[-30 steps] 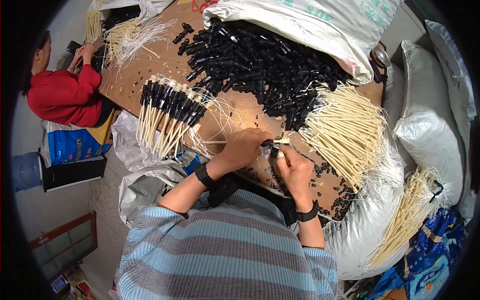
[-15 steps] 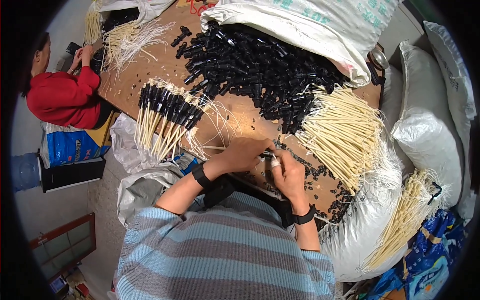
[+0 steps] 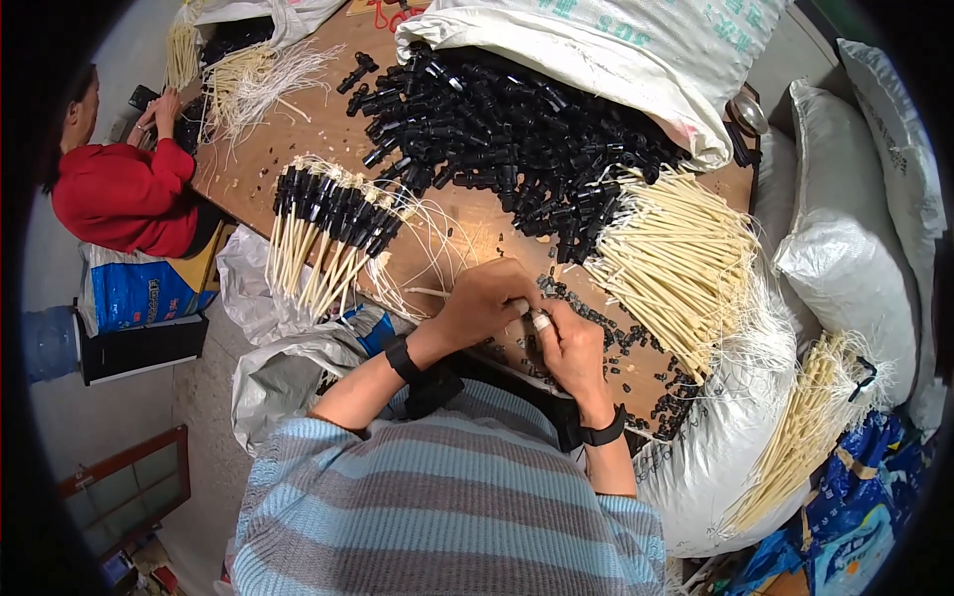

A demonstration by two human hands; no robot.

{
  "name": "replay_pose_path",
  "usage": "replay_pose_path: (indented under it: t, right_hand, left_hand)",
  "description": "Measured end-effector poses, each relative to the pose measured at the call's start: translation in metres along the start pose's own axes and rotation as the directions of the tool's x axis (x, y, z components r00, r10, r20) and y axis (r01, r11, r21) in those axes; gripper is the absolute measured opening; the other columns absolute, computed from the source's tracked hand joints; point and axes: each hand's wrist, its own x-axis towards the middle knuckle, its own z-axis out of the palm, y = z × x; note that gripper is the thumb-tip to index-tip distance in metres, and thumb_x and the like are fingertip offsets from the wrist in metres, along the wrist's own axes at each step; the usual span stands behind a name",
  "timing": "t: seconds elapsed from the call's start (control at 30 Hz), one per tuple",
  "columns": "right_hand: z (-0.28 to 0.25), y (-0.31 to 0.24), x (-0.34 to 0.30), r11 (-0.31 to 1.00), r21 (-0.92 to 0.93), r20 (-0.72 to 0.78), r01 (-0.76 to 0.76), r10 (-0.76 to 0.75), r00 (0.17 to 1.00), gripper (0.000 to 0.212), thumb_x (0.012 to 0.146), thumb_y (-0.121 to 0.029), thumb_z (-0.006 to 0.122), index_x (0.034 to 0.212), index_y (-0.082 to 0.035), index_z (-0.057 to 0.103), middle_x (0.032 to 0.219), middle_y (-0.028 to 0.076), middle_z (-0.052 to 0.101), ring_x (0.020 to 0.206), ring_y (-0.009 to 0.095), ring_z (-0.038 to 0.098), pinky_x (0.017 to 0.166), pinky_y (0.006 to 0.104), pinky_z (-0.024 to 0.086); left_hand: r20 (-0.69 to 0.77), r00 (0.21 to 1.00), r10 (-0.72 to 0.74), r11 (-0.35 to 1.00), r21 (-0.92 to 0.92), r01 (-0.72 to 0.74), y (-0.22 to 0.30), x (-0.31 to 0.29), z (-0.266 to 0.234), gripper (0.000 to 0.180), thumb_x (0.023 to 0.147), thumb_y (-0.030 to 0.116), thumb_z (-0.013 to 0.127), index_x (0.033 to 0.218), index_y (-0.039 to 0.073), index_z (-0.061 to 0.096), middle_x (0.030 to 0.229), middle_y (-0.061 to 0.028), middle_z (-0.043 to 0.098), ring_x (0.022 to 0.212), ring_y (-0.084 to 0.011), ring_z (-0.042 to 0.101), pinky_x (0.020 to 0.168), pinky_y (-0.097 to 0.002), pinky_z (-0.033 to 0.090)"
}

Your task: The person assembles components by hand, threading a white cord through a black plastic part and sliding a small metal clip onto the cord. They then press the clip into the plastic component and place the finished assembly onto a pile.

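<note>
Close together at the table's near edge, both my hands have closed fingers. My left hand is wrapped round a cream tube, whose end sticks out on its left side. My right hand pinches against the left fingertips; what lies between them is hidden by the fingers. White tape wraps a right finger. Small black pieces lie scattered beside and beyond my right hand. To the left rests a bundle of cream tubes with black fittings on their ends.
A large heap of black fittings spills from a white woven sack. Right of it lies a pile of cream tubes with white strings. Full sacks stand along the right. A co-worker in red sits at the far left.
My hands have drawn closer together, the left turning slightly. A dark piece that showed between the fingertips is now hidden.
</note>
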Motion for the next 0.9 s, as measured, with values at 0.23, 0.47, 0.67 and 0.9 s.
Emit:
replay_pose_path:
  t: [0.23, 0.47, 0.67, 0.9]
  right_hand:
    - [0.009, 0.008, -0.007, 0.974, 0.223, -0.015, -0.051, 0.056, 0.998, 0.016, 0.087, -0.010, 0.060, 0.100, -0.007, 0.069, 0.072, 0.015, 0.063, 0.058, 0.027, 0.062, 0.054, 0.0331, 0.047]
    - [0.009, 0.024, -0.021, 0.819, 0.407, 0.104, -0.405, 0.400, 0.911, 0.010, 0.088, -0.005, 0.060, 0.091, 0.001, 0.068, 0.060, -0.010, 0.044, 0.055, 0.000, 0.035, 0.050, 0.0204, 0.028]
    - [0.015, 0.026, -0.015, 0.744, 0.452, 0.183, -0.492, 0.462, 0.868, 0.009, 0.086, -0.005, 0.060, 0.082, -0.001, 0.066, 0.055, -0.007, 0.042, 0.053, 0.002, 0.035, 0.048, 0.0226, 0.028]
    - [0.018, 0.025, -0.016, 0.711, 0.485, 0.183, -0.509, 0.487, 0.854, 0.011, 0.085, -0.004, 0.057, 0.087, -0.001, 0.067, 0.056, -0.008, 0.046, 0.052, 0.001, 0.037, 0.048, 0.0218, 0.029]
  left_hand:
    - [0.048, 0.997, 0.053, 0.992, -0.118, -0.047, -0.006, -0.005, 0.001, 0.024, 0.067, -0.009, 0.063, 0.087, 0.004, 0.067, 0.084, -0.0077, 0.064, 0.080, -0.0220, 0.062, 0.070, -0.0313, 0.049]
    - [-0.167, 0.917, -0.362, 0.704, 0.595, 0.387, -0.039, -0.041, -0.061, 0.030, 0.067, -0.005, 0.066, 0.094, 0.010, 0.067, 0.081, -0.0084, 0.065, 0.082, -0.0278, 0.063, 0.074, -0.0367, 0.051]
    - [-0.081, 0.979, -0.185, 0.900, 0.386, 0.202, -0.013, -0.033, -0.014, 0.025, 0.066, -0.004, 0.067, 0.088, 0.008, 0.067, 0.079, -0.0076, 0.065, 0.077, -0.0264, 0.063, 0.068, -0.0371, 0.050]
    - [-0.046, 0.999, -0.030, 0.942, 0.333, 0.044, -0.039, -0.022, -0.003, 0.024, 0.065, -0.003, 0.064, 0.083, 0.012, 0.068, 0.076, -0.0058, 0.063, 0.074, -0.0265, 0.062, 0.066, -0.0368, 0.050]
